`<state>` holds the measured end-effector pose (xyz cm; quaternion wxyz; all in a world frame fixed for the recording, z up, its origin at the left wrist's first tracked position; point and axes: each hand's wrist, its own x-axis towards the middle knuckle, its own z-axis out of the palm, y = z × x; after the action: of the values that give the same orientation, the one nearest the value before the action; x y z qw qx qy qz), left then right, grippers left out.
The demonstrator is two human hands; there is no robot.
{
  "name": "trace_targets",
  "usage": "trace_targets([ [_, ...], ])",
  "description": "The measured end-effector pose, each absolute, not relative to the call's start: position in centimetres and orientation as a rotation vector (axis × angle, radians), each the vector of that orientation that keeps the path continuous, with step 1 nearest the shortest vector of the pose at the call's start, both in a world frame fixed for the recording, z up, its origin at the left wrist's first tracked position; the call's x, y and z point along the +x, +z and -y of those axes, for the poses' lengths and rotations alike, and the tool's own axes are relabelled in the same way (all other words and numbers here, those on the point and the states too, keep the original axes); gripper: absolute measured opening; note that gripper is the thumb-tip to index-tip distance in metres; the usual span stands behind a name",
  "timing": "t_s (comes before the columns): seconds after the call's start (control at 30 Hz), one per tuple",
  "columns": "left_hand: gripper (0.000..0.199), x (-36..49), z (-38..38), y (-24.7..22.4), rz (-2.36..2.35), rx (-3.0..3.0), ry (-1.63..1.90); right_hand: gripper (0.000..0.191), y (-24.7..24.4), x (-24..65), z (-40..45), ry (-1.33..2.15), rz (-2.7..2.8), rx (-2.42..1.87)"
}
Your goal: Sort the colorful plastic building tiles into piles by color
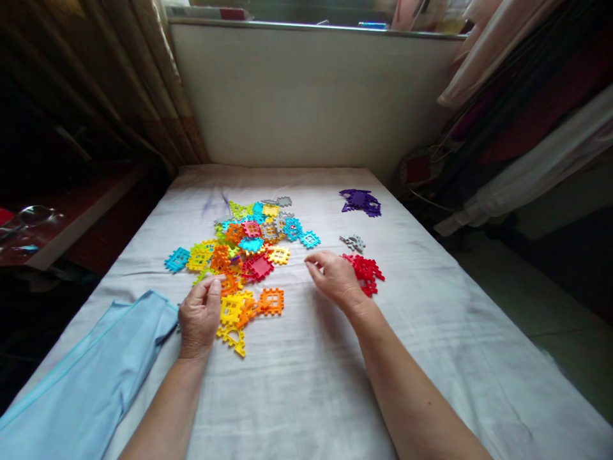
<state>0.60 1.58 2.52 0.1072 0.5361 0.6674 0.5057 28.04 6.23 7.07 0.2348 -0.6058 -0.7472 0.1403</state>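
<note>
- The left hand (198, 313) is curled at the near-left edge of the mixed pile (251, 245), thumb and fingers close together; whether they grip a piece, I cannot tell.
- The right hand (334, 276) hovers just left of the red heap (368, 275), finger and thumb bent with a narrow gap; no piece shows between them.
- Between the hands, the mixed pile spreads beyond and right of the left hand; its loose overlap suggests pieces were tipped out together.
- Right of the left hand lie yellow pieces (231, 308) and an orange frame (271, 301).
- Beyond the right hand sit a few grey pieces (354, 242) and, farther, a purple heap (359, 200); single-colour heaps standing apart suggest placing by colour.
- The pieces look like flat, glossy plastic with notched edges: many square, some windowed, one near the left hand arched.
- Left of the left hand, pale blue cloth (110, 358) lies on the white sheet (297, 396).
</note>
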Motion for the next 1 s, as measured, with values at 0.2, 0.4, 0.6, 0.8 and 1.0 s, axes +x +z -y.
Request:
trace_targets([
  [0.2, 0.036, 0.6, -1.7, 2.4, -1.949, 1.602, 1.495, 0.024, 5.8, 20.7, -5.4, 0.331, 2.223, -1.532],
  [0.4, 0.035, 0.6, -1.7, 2.6, -1.943, 1.617, 1.490, 0.033, 6.1, 18.4, -6.1, 0.306, 2.248, -1.683],
  [0.6, 0.035, 0.7, -1.6, 2.6, -1.926, 1.606, 1.510, 0.027, 6.0, 18.3, -6.2, 0.269, 2.303, -1.683],
  [0.8, 0.036, 0.5, -1.7, 2.4, -1.925, 1.590, 1.520, 0.023, 6.4, 21.2, -5.5, 0.259, 2.158, -1.624],
  [1.0, 0.039, 0.6, -1.7, 2.3, -1.944, 1.567, 1.495, 0.023, 6.6, 28.0, -3.8, 0.270, 1.831, -1.763],
])
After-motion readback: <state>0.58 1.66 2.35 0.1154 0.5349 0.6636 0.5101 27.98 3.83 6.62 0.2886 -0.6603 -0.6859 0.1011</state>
